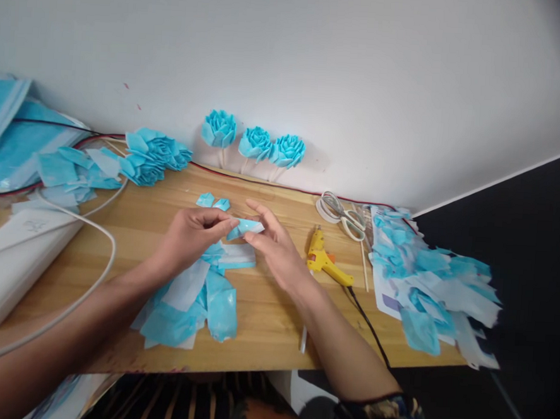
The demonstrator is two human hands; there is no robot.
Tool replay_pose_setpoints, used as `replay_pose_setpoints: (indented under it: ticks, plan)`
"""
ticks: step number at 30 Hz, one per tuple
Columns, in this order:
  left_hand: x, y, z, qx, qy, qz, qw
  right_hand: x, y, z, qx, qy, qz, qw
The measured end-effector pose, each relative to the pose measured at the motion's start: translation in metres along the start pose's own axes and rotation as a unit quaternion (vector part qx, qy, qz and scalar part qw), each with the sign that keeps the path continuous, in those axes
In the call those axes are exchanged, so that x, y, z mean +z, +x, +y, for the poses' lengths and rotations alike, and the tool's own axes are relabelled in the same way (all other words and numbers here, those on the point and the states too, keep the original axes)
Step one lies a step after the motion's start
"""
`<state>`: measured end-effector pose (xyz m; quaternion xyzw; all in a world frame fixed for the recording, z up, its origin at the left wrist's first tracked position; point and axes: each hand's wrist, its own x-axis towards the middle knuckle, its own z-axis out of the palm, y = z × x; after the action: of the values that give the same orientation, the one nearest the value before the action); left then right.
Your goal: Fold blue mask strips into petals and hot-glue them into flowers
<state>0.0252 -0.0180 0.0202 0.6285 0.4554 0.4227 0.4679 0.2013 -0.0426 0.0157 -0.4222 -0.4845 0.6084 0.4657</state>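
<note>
Between my two hands is a small folded piece of blue-and-white sheet point(245, 228), thin like paper or fabric. My left hand point(197, 233) pinches its left end between thumb and fingers. On the right end, my right hand point(275, 244) grips with the thumb in front, its index finger stretched out above. Two small folded blue petals point(213, 201) lie on the table just beyond my hands. Below them is a loose pile of blue and white cut pieces point(193, 302), partly covered by my left forearm.
Three blue flowers point(255, 143) on sticks lean at the wall, with more blue flowers point(153, 154) left. A yellow glue gun point(324, 259), scissors point(341, 214) and a scrap heap point(428, 275) lie right. A white box point(25, 257) and cable point(111, 256) are left.
</note>
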Motion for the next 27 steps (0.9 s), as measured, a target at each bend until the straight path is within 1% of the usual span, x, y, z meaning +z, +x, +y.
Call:
replay_pose_setpoints:
  ticks: [6, 10, 15, 21, 27]
  plan:
    - [0.000, -0.002, 0.007, -0.023, 0.009, 0.032, 0.999, 0.000, 0.002, 0.005, 0.007, 0.013, 0.007, 1.000]
    - [0.000, 0.001, 0.008, -0.033, -0.006, 0.039, 0.999, 0.002, 0.003, 0.008, 0.006, 0.022, 0.004, 1.000]
    - [0.000, 0.001, 0.006, -0.039, -0.020, 0.041, 0.998, 0.006, 0.003, 0.010, 0.003, 0.035, -0.010, 0.999]
    - [0.001, -0.002, 0.002, -0.028, -0.009, 0.033, 0.999, 0.007, 0.002, 0.011, -0.011, 0.004, 0.018, 1.000]
    - [0.003, -0.004, 0.010, -0.028, 0.002, 0.018, 0.999, 0.008, 0.000, 0.006, 0.009, 0.011, 0.026, 1.000]
